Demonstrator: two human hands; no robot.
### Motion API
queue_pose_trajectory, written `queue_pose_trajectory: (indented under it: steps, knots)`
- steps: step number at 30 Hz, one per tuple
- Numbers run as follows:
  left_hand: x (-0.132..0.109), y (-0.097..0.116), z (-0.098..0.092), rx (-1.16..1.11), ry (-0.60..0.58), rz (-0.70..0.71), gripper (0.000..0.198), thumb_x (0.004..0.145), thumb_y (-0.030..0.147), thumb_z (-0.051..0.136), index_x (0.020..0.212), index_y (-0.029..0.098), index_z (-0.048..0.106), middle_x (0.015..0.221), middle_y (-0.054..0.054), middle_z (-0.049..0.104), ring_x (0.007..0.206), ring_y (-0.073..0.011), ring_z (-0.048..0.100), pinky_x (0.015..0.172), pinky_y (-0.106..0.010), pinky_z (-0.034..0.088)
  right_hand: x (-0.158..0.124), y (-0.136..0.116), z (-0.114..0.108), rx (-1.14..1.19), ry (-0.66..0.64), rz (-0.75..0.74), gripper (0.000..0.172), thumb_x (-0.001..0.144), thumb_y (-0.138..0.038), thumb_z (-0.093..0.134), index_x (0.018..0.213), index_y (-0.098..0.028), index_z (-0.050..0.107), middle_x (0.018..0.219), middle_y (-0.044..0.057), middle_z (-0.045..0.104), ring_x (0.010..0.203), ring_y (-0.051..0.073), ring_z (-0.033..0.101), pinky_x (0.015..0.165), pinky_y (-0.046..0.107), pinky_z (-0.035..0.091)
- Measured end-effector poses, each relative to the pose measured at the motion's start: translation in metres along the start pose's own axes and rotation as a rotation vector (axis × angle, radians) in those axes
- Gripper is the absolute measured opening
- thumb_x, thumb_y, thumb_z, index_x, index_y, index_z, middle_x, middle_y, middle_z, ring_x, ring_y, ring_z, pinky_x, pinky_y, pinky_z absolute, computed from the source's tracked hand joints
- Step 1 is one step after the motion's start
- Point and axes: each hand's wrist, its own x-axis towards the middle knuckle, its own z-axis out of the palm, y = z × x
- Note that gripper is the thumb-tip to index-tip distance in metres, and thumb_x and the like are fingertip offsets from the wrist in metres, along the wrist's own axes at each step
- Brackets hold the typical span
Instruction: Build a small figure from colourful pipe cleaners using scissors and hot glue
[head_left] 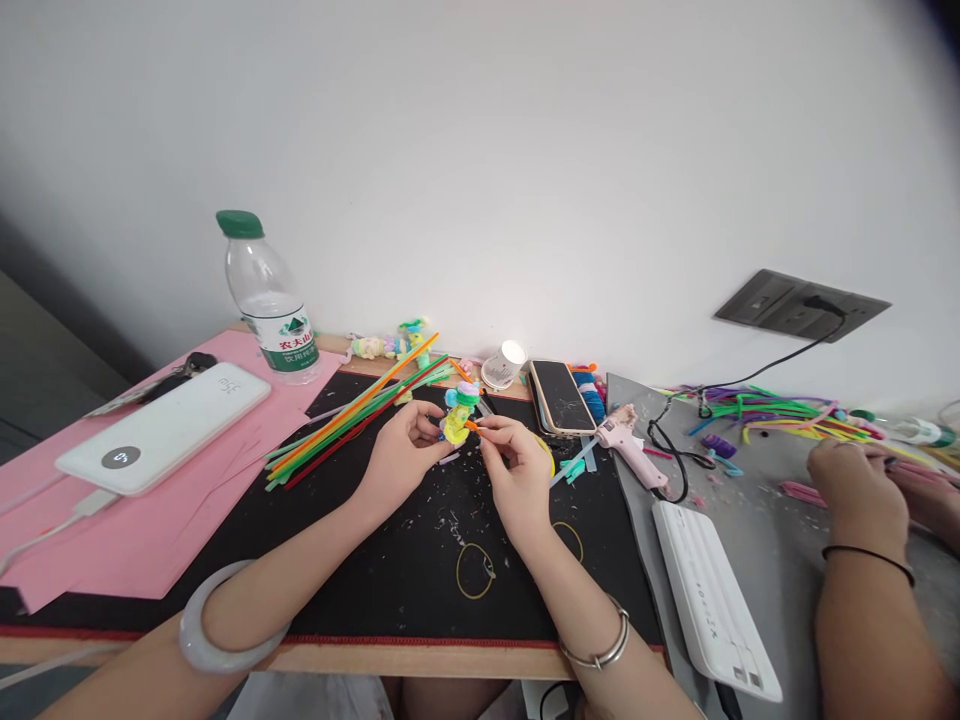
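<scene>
Two-handed hold | left hand [401, 455] pinches pipe-cleaner figure [457, 418] upright | right hand [517, 470] nips orange stub [471, 427], lying crosswise against figure's right side.

Bare forearms, pale jade bangle [225, 625] — left wrist, silver bracelet [600, 645] — right wrist
</scene>
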Motion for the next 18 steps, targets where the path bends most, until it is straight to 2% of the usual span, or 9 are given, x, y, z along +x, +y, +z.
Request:
queue_pose_trajectory:
  steps: [10,18]
  knots:
    - [0.0004,-0.0015,-0.0005,0.032,0.010,0.013,0.034,0.064,0.027,0.074,0.091,0.019,0.054,0.068,0.005,0.054,0.069,-0.0147,0.060,0.069,-0.028,0.049,-0.0018,-0.0009,0.0027,0.002,-0.002,0.007,0.010,0.084,-0.018,0.058,0.075,-0.021,0.062,0.096,0.007,0.070,0.091,0.020,0.066,0.083,0.036,0.052]
    - [0.0006,-0.0013,-0.0005,0.062,0.013,-0.002,0.034,0.062,0.029,0.075,0.087,0.019,0.054,0.068,0.004,0.055,0.067,-0.0150,0.059,0.066,-0.027,0.048,-0.0026,-0.0039,0.0057,-0.019,0.003,-0.025,0.012,0.083,-0.018,0.059,0.072,-0.022,0.061,0.093,0.006,0.071,0.089,0.020,0.067,0.082,0.035,0.052]
